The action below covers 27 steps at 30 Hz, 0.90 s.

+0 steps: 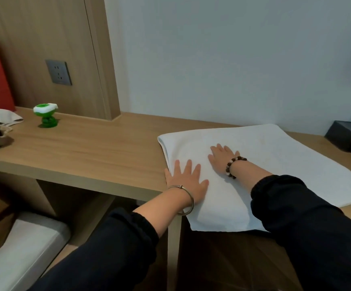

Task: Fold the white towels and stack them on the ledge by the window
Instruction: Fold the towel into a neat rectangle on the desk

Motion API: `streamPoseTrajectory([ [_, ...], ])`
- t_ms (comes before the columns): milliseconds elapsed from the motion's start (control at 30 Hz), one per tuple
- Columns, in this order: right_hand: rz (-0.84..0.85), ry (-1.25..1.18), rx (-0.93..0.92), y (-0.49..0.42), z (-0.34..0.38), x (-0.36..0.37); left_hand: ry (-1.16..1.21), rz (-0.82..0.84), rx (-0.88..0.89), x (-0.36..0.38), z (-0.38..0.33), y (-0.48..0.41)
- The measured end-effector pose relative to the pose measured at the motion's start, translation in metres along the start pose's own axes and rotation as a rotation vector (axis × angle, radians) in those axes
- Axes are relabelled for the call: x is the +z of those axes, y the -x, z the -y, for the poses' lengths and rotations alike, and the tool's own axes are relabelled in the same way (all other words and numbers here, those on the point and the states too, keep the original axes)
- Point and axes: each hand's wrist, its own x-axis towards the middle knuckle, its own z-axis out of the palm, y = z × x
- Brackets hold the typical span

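At the near edge of the counter [97, 148] the white towel [275, 156] lies spread, one corner overhanging. I hold both hands flat on it, fingers straight: left hand [186, 179] by the folded edge, right hand [222, 156] just beyond. I judge this is to press the fold smooth.

Both hands [186, 179] lie on the towel [275, 160]; towel on desk [86, 152].
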Motion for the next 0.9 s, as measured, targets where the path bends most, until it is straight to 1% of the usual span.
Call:
streamPoseTrajectory([
  [67,-0.007,-0.011,0.004,-0.015,0.009,-0.001,0.004,0.007,0.016,-0.002,0.002,0.004],
  [167,-0.02,-0.021,-0.024,-0.032,0.022,0.0,0.062,0.0,0.103,-0.007,0.008,0.008],
  [200,-0.029,-0.02,-0.037,-0.036,0.024,0.001,0.129,-0.026,0.136,-0.009,0.013,0.009],
  [233,-0.039,-0.018,-0.048,-0.039,0.024,0.002,0.259,-0.081,0.15,-0.012,0.021,0.006],
  [267,-0.051,-0.019,-0.056,-0.042,0.024,0.004,0.44,-0.166,0.129,-0.016,0.031,0.003],
  [300,-0.065,-0.02,-0.062,-0.045,0.023,0.007,0.629,-0.265,0.058,-0.021,0.043,-0.002],
  [367,-0.078,-0.025,-0.072,-0.048,0.02,0.009,0.941,-0.42,-0.167,-0.035,0.069,-0.02],
  [400,-0.081,-0.029,-0.076,-0.05,0.02,0.01,1.063,-0.446,-0.268,-0.041,0.081,-0.033],
  [433,-0.083,-0.033,-0.078,-0.051,0.02,0.011,1.171,-0.439,-0.338,-0.047,0.09,-0.048],
  [467,-0.084,-0.037,-0.08,-0.051,0.02,0.011,1.231,-0.412,-0.386,-0.054,0.096,-0.062],
  [500,-0.088,-0.038,-0.08,-0.052,0.02,0.012,1.235,-0.374,-0.415,-0.059,0.099,-0.078],
  [667,-0.115,-0.033,-0.093,-0.056,0.017,0.016,1.062,-0.15,-0.454,-0.077,0.097,-0.125],
  [733,-0.123,-0.034,-0.096,-0.057,0.016,0.018,1.072,-0.085,-0.49,-0.081,0.096,-0.131],
  [800,-0.127,-0.034,-0.099,-0.058,0.016,0.019,1.086,-0.101,-0.495,-0.082,0.098,-0.135],
  [833,-0.13,-0.035,-0.099,-0.058,0.016,0.019,1.142,-0.171,-0.543,-0.08,0.101,-0.138],
  [900,-0.137,-0.035,-0.105,-0.059,0.015,0.02,1.078,-0.312,-0.585,-0.074,0.11,-0.15],
])
